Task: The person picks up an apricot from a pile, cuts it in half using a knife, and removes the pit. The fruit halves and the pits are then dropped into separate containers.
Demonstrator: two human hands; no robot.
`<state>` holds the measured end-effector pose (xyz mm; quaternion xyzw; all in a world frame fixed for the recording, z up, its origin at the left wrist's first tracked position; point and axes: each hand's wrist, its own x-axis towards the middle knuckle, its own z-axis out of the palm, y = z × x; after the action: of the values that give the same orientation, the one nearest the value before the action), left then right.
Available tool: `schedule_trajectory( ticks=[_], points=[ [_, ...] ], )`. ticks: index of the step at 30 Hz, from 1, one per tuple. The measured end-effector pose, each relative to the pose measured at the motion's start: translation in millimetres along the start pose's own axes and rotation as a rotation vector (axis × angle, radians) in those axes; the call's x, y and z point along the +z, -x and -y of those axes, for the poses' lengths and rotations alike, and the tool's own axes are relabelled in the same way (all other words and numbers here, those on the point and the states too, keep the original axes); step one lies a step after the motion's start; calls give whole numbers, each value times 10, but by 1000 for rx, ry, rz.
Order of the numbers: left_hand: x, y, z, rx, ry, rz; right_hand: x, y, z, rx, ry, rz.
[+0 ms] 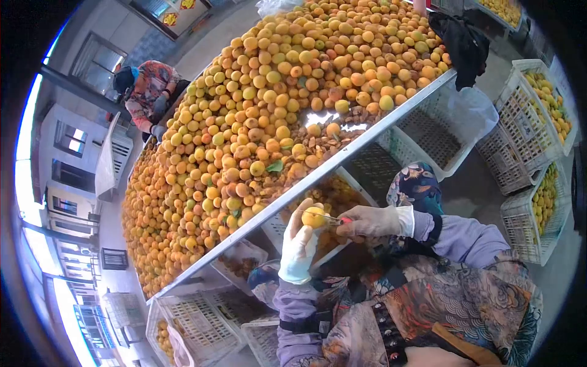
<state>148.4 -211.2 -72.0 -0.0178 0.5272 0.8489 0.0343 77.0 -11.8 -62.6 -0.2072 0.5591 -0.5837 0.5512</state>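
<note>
My left hand (298, 241), in a pale glove, holds a yellow apricot (313, 216) between thumb and fingers, in front of the table's near edge. My gloved right hand (374, 221) is closed round the red handle of a small knife (346, 221). Its thin blade reaches left to the apricot's side, partly hidden by the fruit. Beyond both hands, a large heap of apricots (257, 128) covers the metal-edged table (342, 153). Brown pits and scraps (318, 144) lie among the fruit near this edge.
Below the edge stand crates, one holding orange fruit pieces (336, 194). A white crate with a plastic bag (474, 113) is at right, near stacked crates of apricots (526, 116). Black cloth (461, 46) hangs over the table corner. Another person (150, 98) works across the heap.
</note>
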Motion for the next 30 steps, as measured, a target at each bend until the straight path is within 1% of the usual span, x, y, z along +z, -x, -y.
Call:
schedule_trajectory(
  ticks=[1, 3, 6, 10, 12, 14, 16, 17, 18, 19, 21, 23, 25, 26, 27, 28, 29, 30],
  points=[
    [-11, 29, -1, -1, 4, 1, 31, 9, 14, 12, 8, -2],
    [-55, 43, 24, 9, -1, 4, 59, 2, 34, -29, 44, -14],
    [-82, 66, 46, 26, 0, 8, 4, -105, -117, -43, 98, 20],
    [-17, 84, 41, 51, 15, -1, 118, -112, -160, -37, 103, -5],
    [50, 88, 102, 66, 80, 16, 213, -153, -159, -149, 1, -70],
    [62, 80, 179, 74, 199, 7, 224, -110, -170, -109, -22, -58],
    [78, 101, 184, 83, 200, 0, 199, -153, -236, -68, 10, -47],
    [97, 119, 160, 112, 99, -37, 197, -149, -214, -68, 8, -47],
    [108, 128, 146, 141, -3, -71, 187, -137, -172, -20, -6, -42],
    [90, 121, 132, 140, -3, -67, 186, -127, -146, 29, -21, -39],
    [17, 90, 98, 99, -217, -66, 193, -158, -152, -14, 31, -62],
    [-31, 77, 103, 125, -275, -70, 208, -159, -115, -56, 84, -82],
    [-19, 67, 120, 152, -334, -71, 221, -106, -18, 119, -46, -39],
    [30, 73, 157, 163, -201, -100, 234, -147, -72, 118, -47, -39],
    [72, 80, 191, 173, -69, -130, 267, -216, -175, 36, -43, -69],
    [84, 90, 233, 116, -13, -167, 322, -253, -252, -45, -38, -100],
    [115, 77, 287, 100, 74, -157, 430, -271, -252, -97, -114, -189],
    [136, 53, 321, 87, 161, -147, 415, -262, -253, -99, -106, -191]
  ],
)
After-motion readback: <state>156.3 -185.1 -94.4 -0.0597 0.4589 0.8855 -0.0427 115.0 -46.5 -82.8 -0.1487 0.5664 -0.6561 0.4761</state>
